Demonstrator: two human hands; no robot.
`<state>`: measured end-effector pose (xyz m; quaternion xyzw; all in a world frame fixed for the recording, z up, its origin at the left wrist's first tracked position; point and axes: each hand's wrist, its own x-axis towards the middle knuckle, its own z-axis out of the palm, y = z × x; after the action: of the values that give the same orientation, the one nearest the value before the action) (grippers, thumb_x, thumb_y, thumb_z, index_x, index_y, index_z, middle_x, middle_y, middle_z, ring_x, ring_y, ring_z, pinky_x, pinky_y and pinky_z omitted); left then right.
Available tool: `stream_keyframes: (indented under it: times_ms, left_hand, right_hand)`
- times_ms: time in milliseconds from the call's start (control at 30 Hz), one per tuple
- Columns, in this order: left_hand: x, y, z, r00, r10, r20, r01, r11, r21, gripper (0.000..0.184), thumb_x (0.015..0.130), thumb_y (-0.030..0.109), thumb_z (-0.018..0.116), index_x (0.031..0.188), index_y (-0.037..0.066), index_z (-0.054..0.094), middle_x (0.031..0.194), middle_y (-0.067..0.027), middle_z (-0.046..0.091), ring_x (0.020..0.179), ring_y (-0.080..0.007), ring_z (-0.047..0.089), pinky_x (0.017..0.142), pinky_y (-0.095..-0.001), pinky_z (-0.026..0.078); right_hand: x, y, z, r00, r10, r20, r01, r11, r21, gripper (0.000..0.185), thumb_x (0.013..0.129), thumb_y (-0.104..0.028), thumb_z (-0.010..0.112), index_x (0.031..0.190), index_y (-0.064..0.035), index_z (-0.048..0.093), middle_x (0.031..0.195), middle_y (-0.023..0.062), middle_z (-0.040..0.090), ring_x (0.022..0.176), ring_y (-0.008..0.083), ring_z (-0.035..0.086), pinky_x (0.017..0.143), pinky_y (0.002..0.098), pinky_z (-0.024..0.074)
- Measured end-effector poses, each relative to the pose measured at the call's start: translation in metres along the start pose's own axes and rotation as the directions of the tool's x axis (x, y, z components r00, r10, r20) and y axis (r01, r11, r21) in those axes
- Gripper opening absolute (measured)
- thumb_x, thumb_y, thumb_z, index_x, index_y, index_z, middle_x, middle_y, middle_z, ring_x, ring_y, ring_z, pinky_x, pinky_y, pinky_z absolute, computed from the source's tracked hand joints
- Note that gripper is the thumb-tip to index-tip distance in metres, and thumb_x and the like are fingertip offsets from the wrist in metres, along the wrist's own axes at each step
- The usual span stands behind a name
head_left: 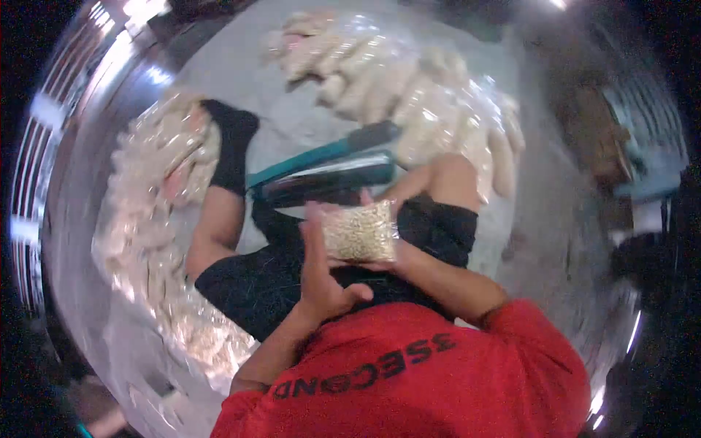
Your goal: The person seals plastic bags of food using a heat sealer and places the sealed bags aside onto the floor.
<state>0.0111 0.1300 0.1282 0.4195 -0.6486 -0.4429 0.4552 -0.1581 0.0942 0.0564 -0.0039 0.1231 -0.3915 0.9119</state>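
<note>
A small clear plastic bag of pale grain or beans [358,232] is held level above my lap. My right hand [391,257] supports it from beneath and the right side, mostly hidden by the bag, with fingertips showing past its far edge. My left hand [321,274] stands at the bag's left end, fingers stretched out along it and thumb apart. Just beyond the bag, between my legs, lies a long teal and black device [328,168] that looks like a bag sealer.
Many filled clear bags lie in a heap [416,95] ahead and to the right. Another heap of bags [153,212] spreads along my left side. My bent legs, one in a black sock [232,146], frame the device on the pale floor [281,120].
</note>
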Motion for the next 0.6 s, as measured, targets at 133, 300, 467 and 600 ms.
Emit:
stream_keyframes:
  times_ms: [133, 300, 467, 600]
  left_hand:
    - [0.006, 0.012, 0.02, 0.962, 0.273, -0.026, -0.274, 0.954, -0.123, 0.148, 0.063, 0.096, 0.057, 0.16, -0.003, 0.004, 0.167, -0.0224, 0.016, 0.152, -0.0382, 0.021, 0.125, -0.0501, 0.013]
    - [0.02, -0.006, 0.032, 0.762, 0.069, 0.644, -0.552, 0.588, 0.591, 0.121, 0.076, 0.083, 0.058, 0.158, 0.0, 0.025, 0.162, -0.0284, 0.025, 0.153, -0.0447, 0.018, 0.124, -0.0592, 0.009]
    - [0.016, -0.017, 0.02, 0.872, 0.196, 0.449, -0.444, 0.705, 0.554, 0.109, 0.078, 0.064, 0.073, 0.154, -0.002, 0.031, 0.161, -0.0274, 0.03, 0.15, -0.0457, 0.026, 0.122, -0.0598, 0.016]
    - [0.016, -0.015, 0.0, 0.928, 0.145, 0.342, -0.332, 0.736, 0.59, 0.088, 0.079, 0.034, 0.08, 0.149, -0.002, 0.041, 0.157, -0.024, 0.039, 0.145, -0.0445, 0.036, 0.119, -0.058, 0.026]
  right_hand:
    - [-0.01, -0.013, 0.015, 0.99, -0.062, 0.124, 0.021, 0.951, 0.307, 0.1, 0.084, -0.084, 0.047, 0.155, -0.0139, 0.04, 0.162, 0.0121, 0.038, 0.147, 0.0415, 0.035, 0.115, 0.0754, 0.0184]
    - [0.005, -0.01, -0.062, 0.996, -0.069, -0.048, 0.076, 0.984, 0.159, 0.09, 0.09, -0.08, 0.042, 0.151, -0.0129, 0.045, 0.16, 0.0121, 0.04, 0.144, 0.0355, 0.04, 0.118, 0.0631, 0.0251]
    - [-0.005, -0.001, -0.031, 0.975, -0.041, -0.22, 0.027, 0.998, -0.065, 0.077, 0.098, -0.073, 0.034, 0.144, -0.015, 0.054, 0.15, 0.0096, 0.052, 0.134, 0.0267, 0.054, 0.114, 0.0474, 0.0405]
    - [0.002, 0.001, 0.006, 0.999, 0.044, -0.02, -0.044, 0.999, -0.02, 0.084, 0.095, -0.08, 0.029, 0.145, -0.0163, 0.052, 0.143, 0.0093, 0.059, 0.128, 0.0264, 0.059, 0.11, 0.045, 0.0451]
